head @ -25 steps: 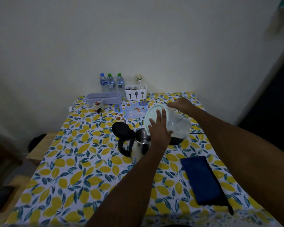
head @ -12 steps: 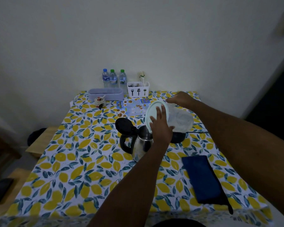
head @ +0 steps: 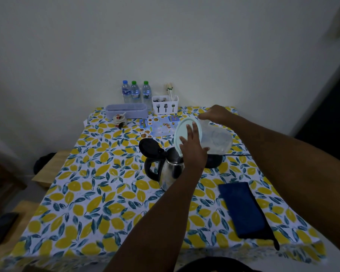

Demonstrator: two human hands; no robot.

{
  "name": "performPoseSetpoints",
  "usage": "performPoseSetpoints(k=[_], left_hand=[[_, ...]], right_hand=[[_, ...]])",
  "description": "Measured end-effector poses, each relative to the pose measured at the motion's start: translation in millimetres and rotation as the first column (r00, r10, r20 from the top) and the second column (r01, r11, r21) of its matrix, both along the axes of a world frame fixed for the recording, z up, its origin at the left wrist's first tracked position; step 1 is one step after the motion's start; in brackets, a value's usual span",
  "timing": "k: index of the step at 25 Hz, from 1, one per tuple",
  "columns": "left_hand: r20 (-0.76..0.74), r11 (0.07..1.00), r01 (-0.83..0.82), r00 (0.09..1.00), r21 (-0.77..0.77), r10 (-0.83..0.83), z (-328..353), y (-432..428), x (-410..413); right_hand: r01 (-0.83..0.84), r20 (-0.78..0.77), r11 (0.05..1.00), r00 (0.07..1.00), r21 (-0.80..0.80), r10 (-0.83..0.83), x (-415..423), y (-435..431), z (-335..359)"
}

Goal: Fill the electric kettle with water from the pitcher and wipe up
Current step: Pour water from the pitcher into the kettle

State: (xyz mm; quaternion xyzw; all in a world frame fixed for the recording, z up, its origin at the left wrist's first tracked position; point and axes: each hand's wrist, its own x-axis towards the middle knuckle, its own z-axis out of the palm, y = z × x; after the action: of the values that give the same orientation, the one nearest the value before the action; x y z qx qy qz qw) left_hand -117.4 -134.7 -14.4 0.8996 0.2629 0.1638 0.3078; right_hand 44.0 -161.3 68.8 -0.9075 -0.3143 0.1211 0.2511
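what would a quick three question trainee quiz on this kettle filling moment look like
1. True or false: the kettle has its lid open.
2. Which hand presses flat on the pitcher lid: A the left hand, B the right hand, C neither?
3. Fill in: the folded blue cloth lies on the tablecloth to the ____ of the kettle.

Key:
1. True; the black lid stands tipped back.
2. A; the right hand grips the tilted clear pitcher from behind.
3. Right, nearer the person.
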Motion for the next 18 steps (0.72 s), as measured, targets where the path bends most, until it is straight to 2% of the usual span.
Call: performPoseSetpoints(k=[18], left_hand=[[0.056, 0.999, 0.023, 0.998, -0.037, -0.021, -2.6, 2.5, -3.5]], right_hand=[[0.024, -0.018, 1.000, 1.000, 0.003, -0.023, -3.5, -4.0, -0.6]])
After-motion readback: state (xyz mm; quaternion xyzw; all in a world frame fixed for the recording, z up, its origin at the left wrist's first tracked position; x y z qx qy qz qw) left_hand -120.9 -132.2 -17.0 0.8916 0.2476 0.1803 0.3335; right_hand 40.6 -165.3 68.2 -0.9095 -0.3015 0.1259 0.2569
